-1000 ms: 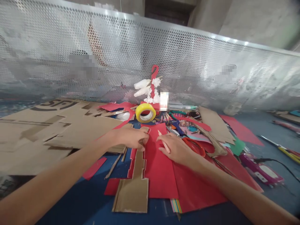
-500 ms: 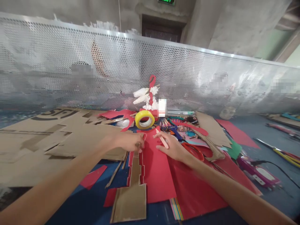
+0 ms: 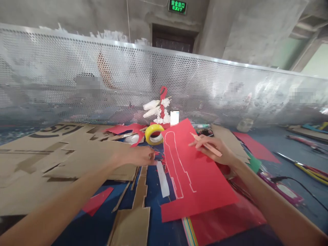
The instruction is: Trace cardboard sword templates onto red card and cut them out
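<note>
My left hand (image 3: 143, 156) has its fingers curled round the upper end of a stepped cardboard cutout (image 3: 141, 193), which lies on the blue table. In my right hand (image 3: 217, 148) is a pale pink pen (image 3: 207, 145), pointing up and left. Fingers of that hand also touch a sheet of red paper (image 3: 202, 181); whether they grip it, I cannot tell. A white outline with a rounded top and stepped sides runs down the sheet's left part. Between cutout and sheet lies a white strip (image 3: 163, 179).
A yellow tape roll (image 3: 154, 134) stands behind, before a red stand with white flowers (image 3: 164, 106). Cardboard sheets (image 3: 84, 153) cover the left. More red sheets (image 3: 220, 222), a purple device with a cord (image 3: 282, 189) and scissors (image 3: 302, 167) lie right. A perforated metal panel (image 3: 200, 85) closes the back.
The red sheet has come away from the cardboard cutout and shifted right and turned, baring its white outline and the white strip. My right hand moved right with the pen.
</note>
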{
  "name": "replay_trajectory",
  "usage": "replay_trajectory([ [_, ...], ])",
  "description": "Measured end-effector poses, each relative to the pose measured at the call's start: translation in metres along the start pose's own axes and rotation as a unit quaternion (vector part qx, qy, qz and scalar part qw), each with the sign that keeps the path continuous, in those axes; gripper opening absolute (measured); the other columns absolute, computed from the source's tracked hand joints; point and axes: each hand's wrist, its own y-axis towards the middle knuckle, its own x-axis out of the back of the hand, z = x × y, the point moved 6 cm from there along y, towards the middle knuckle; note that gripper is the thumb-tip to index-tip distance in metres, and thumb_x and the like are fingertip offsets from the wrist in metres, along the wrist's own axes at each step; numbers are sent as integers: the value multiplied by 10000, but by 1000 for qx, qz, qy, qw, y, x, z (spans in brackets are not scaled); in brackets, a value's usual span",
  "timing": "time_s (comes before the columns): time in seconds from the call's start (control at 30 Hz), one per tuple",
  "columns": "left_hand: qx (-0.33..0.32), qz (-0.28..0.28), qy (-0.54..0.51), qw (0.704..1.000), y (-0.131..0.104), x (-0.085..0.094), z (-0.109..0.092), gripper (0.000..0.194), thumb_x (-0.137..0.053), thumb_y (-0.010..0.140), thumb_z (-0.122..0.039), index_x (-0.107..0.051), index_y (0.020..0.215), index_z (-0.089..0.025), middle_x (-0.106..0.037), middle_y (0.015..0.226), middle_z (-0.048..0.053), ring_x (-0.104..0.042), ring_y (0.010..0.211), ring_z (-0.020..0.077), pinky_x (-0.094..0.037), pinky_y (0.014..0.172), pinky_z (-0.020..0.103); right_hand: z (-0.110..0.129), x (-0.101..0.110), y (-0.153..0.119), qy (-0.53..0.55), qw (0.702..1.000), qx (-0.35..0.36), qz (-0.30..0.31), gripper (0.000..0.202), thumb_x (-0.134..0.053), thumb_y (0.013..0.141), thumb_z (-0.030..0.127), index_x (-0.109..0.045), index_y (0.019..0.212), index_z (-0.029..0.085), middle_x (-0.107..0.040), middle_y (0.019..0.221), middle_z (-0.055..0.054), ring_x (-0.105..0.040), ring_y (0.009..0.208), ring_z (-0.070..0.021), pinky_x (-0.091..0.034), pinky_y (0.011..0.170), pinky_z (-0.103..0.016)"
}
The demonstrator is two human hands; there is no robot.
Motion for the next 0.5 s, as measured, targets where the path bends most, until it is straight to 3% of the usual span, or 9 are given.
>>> replay_trajectory([
  [0.1,-7,36,-217,976,3,-6,-7,607,-501,901,-702,-582,1241,-205,-636,1102,79,-569,795,165,-474,680,293,-3,15,1,19,998,13,-61,48,-603,958,216,-635,973,249,-763,1091,-57,-692,1082,-197,-473,1061,-437],
  [0.2,-87,40,-448,889,7,-19,-21,576,-543,885,-711,-550,1186,-219,-600,929,35,-493,674,114,-406,601,254,-1,18,8,48,994,61,-79,77,-625,941,197,-644,986,256,-763,1073,-44,-704,1045,-193,-528,977,-405],
  [0.3,-128,32,-556,821,12,-36,-32,492,-665,846,-638,-543,1040,-202,-560,821,6,-501,643,113,-366,575,255,0,14,20,54,991,99,-66,155,-625,932,148,-648,1035,262,-755,1094,-35,-707,1060,-186,-537,951,-371],
  [0.5,-102,20,-571,814,18,-56,-46,337,-742,837,-457,-595,936,-170,-603,756,7,-559,619,127,-373,561,261,0,2,53,13,995,95,-29,167,-611,935,150,-671,1065,235,-744,1128,-52,-694,1065,-173,-516,952,-334],
])
